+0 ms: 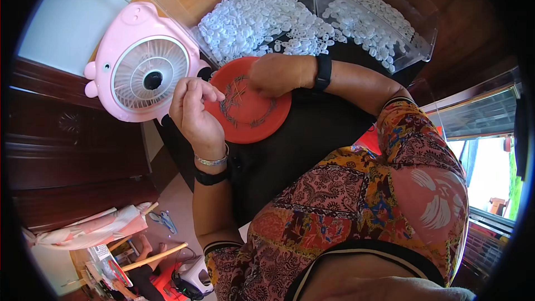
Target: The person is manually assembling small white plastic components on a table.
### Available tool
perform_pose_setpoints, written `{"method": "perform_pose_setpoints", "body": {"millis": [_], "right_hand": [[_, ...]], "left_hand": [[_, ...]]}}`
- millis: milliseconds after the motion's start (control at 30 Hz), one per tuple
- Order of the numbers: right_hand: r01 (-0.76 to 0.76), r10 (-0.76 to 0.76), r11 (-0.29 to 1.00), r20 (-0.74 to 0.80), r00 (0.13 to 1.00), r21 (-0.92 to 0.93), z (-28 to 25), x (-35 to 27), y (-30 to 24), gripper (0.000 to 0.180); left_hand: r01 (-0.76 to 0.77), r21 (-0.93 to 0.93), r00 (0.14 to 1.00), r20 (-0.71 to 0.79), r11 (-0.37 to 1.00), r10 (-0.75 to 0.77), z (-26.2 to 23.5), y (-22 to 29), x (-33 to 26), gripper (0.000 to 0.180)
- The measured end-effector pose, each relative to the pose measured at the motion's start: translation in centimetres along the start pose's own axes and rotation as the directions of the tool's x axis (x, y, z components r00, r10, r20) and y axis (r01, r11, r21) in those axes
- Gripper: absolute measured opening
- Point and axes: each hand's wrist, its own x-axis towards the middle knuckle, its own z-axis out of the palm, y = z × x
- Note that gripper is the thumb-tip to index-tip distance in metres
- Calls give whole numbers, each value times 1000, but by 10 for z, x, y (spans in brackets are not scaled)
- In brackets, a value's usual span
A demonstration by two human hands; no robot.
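Note:
A round red plate rests on a black surface in front of me. Thin grey metal pins lie scattered in a loose ring inside it, with a few yellowish ones near the middle. My left hand is raised at the plate's left edge, thumb and fingers pinched together; anything between the tips is too small to make out. Over the plate's upper right reaches my right hand, its fingers curled down among the pins. Its fingertips are partly hidden, and what they hold cannot be seen.
Small white oval pieces with holes are heaped beyond the plate. More fill a clear plastic bin at the back right. A pink animal-shaped fan stands at left. Another person's legs show at lower left, near a white machine.

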Motion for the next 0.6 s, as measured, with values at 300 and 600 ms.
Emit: {"method": "perform_pose_setpoints", "body": {"millis": [300, 600], "right_hand": [[55, 11, 989, -439, 898, 139, -5, -4, 31, 16], [-320, 312, 947, -364, 878, 41, 13, -11, 113, 9]], "left_hand": [[-7, -6, 1000, -17, 1000, 6, 2, 1, 0, 26], [23, -12, 1000, 7, 1000, -22, 2, -1, 1, 25]]}}
